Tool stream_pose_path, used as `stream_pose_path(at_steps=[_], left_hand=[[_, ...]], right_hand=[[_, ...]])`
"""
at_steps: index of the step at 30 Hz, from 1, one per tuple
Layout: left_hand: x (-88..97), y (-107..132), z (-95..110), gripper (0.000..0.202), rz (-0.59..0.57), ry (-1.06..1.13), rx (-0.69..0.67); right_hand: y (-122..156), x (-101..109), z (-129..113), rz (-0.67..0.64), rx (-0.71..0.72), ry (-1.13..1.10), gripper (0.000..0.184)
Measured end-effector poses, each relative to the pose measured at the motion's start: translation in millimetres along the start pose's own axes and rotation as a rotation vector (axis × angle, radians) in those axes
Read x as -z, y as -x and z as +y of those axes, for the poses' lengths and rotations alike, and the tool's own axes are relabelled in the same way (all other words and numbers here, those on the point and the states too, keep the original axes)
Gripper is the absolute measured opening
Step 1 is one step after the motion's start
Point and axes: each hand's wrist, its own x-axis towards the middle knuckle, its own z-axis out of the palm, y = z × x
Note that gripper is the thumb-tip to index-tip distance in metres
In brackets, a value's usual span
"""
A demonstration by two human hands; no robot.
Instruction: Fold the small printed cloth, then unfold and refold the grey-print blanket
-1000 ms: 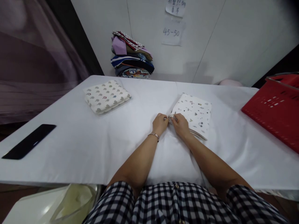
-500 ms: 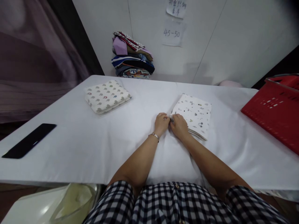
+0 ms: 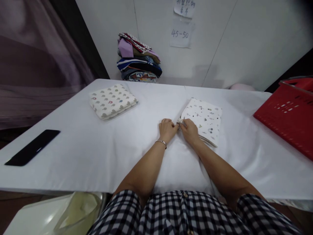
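A folded white cloth point(image 3: 204, 117) with small printed figures lies right of centre on the white-covered table. My right hand point(image 3: 189, 130) is closed on its near left corner, fingers pinching the folded edge. Beside it, my left hand point(image 3: 168, 130) has its fingers curled in, the thumb and fingertips meeting the same corner. What exactly lies between the left fingertips is hard to see. Farther left rests another folded cloth point(image 3: 113, 101), cream with grey shapes, apart from both hands.
A black flat slab point(image 3: 33, 147) lies at the table's left. On the right stands a red basket point(image 3: 288, 114). A stack of folded fabrics point(image 3: 139, 60) sits behind the far edge by the wall. Below the near left edge is a white stool-like surface point(image 3: 39, 212).
My left fingers have shifted slightly left and curled at the cloth's corner. My right hand has moved a little to the right, still holding the edge. The folded cloths stay in place.
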Motion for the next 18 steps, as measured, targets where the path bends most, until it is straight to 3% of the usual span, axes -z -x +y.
stream_pose_path(at_steps=[5, 11, 18], left_hand=[[-2.3, 0, 2, 0.013, -0.042, 0.000, 0.034], [-4.4, -3, 0, 0.011, -0.015, 0.059, 0.074], [-5.7, -6, -2, 0.020, 0.002, 0.114, 0.091]], right_hand=[[3, 6, -3, -0.009, 0.046, 0.006, 0.017], [5, 9, -12, -0.097, 0.136, 0.180, 0.018], [5, 8, -12, -0.105, 0.145, 0.195, 0.014]])
